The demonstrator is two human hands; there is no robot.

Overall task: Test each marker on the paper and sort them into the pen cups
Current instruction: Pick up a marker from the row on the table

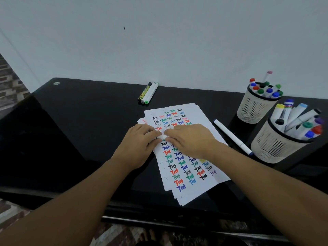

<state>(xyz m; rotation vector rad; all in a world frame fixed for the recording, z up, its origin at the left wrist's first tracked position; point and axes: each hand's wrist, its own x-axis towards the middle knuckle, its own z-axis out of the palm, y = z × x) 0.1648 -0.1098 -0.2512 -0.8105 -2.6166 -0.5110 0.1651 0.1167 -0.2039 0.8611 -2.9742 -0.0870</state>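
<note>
A: Head view showed both hands meeting over the paper (179, 150), mid-table. L hand (140, 146) and R hand (191, 141) each pinched one end of a white marker (162, 137), fingers curled round it. Marker mostly hidden betw. the fingertips, just above the sheet.

B: Cap on or off?

A: Couldn't tell, fingers covered it. A bit of dark green showed at the L end.

B: Paper?

A: Several sheets stacked, slightly fanned, on the black glossy table (79, 121). Top sheet was full of "Test" scribbles in black, red, green, blue, some purple and yellow.

B: Cups?

A: Two pale slotted pen cups at far R. Back cup (255, 107) held markers w/ red, blue, green and black caps, one pink-capped one sticking up higher. Front cup (276, 146) held fatter white markers, caps yellow, blue, green, red, purple, leaning diff. ways.

B: Loose ones?

A: One long white marker w/ blue ends (232, 136) lay on the table betw. paper and cups, touching the paper's R edge. Three more (148, 93) lay side by side near the wall (159, 41), beyond the paper: one yellow-black, two white.
</note>
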